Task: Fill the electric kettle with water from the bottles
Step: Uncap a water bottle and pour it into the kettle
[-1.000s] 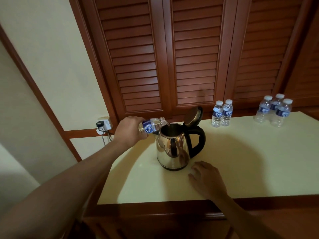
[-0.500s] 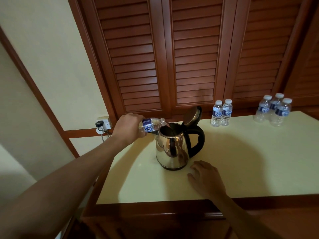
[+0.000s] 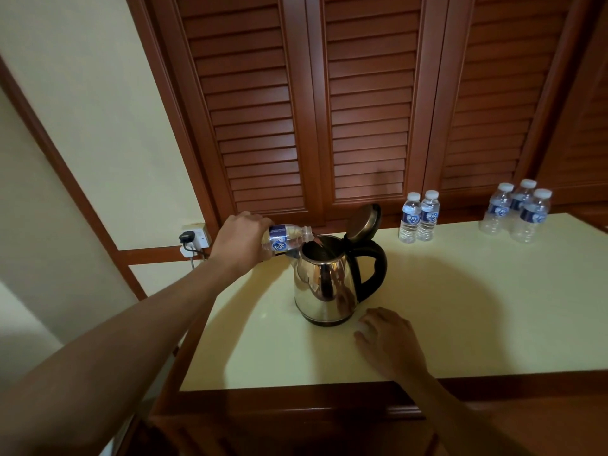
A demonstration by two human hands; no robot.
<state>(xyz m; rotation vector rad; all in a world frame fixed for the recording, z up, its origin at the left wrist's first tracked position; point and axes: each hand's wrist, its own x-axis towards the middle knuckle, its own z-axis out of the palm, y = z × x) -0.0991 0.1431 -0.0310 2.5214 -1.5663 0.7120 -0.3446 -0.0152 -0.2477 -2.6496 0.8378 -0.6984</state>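
Just the one head camera here, looking down at a pale yellow tabletop with a brown wooden edge.

Dead centre of the frame sits one shiny stainless-steel electric kettle with a black handle on its right side. Its round metal lid is flipped up and back, so the mouth is wide open.

The left hand comes in from the lower left and is wrapped around the bottom end of a small clear plastic water bottle with a blue label. The bottle is tipped nearly flat, its neck right over the kettle's rim, and it looks like a thin stream is going in.

The right hand lies palm down on the table just below and right of the kettle base, fingers loosely spread, gripping nothing.

Bottle count is six. There's the one in hand, a pair of white-capped bottles standing touching each other just right of the lid, and a cluster of three more at the far right edge, well apart from the kettle.

Behind it all are brown louvred wooden doors. At middle left there's one white wall socket with a black plug in it.
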